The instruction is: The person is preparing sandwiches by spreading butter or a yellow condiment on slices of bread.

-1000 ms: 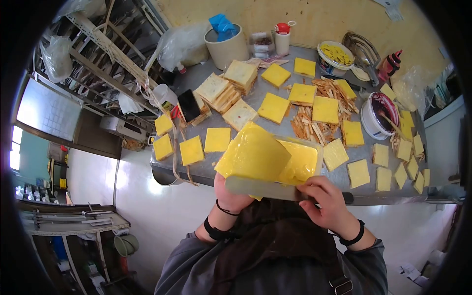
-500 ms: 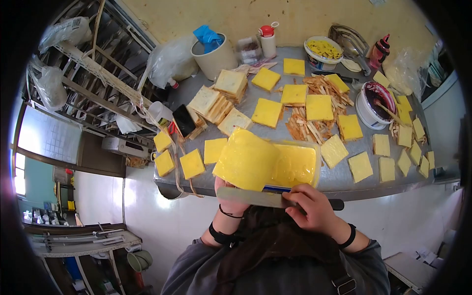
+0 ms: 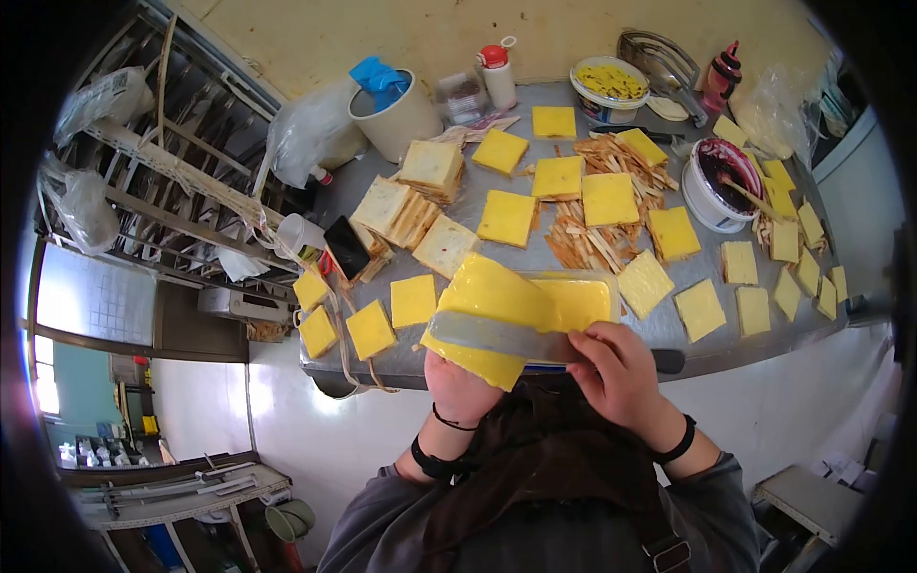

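Note:
My left hand (image 3: 460, 387) supports a large yellow-coated slice (image 3: 492, 296) from below, palm up. In my right hand (image 3: 611, 372) is a long spatula (image 3: 487, 334) with a dark handle; its flat blade lies across the lower part of the slice's yellow surface. Just behind the slice, a rectangular tub (image 3: 614, 286) holds smooth yellow spread. Several yellow-topped squares (image 3: 506, 218) lie on the metal table (image 3: 535, 256) around it. My left fingers are mostly hidden under the slice.
Stacked pale slices (image 3: 392, 205) and a phone (image 3: 346, 248) are at the left. Cut crust strips (image 3: 583, 244) lie behind the tub. A bucket of dark red filling (image 3: 707, 205) stands right, a yellow-filled bucket (image 3: 611, 86) at the back. A shelf rack (image 3: 172, 181) stands left.
The spatula blade has moved up from the slice's near edge onto its yellow surface. The slice is tilted more, its near corner lower. The whole view has shifted slightly.

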The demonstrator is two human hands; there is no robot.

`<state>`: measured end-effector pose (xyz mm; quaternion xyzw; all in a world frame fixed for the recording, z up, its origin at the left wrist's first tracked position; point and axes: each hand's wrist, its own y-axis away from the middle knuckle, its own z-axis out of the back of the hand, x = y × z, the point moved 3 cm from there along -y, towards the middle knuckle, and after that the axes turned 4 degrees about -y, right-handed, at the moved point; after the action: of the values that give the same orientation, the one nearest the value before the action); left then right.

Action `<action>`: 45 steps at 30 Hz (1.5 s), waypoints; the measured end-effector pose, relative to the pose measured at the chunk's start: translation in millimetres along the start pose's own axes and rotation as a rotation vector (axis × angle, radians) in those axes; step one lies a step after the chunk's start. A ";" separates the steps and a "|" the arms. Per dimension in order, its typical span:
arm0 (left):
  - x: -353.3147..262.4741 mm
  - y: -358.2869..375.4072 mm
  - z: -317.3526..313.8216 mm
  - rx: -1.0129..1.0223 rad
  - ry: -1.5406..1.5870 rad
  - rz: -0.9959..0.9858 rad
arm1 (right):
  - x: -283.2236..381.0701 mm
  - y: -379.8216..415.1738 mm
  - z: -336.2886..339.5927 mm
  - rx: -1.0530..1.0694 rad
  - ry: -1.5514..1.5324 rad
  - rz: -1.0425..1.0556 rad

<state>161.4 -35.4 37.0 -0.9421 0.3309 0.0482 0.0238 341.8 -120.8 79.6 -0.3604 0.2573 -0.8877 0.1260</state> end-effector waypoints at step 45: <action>-23.9 8.2 25.0 -0.105 -0.138 0.188 | -31.0 17.1 89.6 0.007 0.065 -0.265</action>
<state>135.8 -25.0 14.5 -0.9012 0.4126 0.1323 -0.0073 427.6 -155.3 106.9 -0.3619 0.2084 -0.9086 0.0005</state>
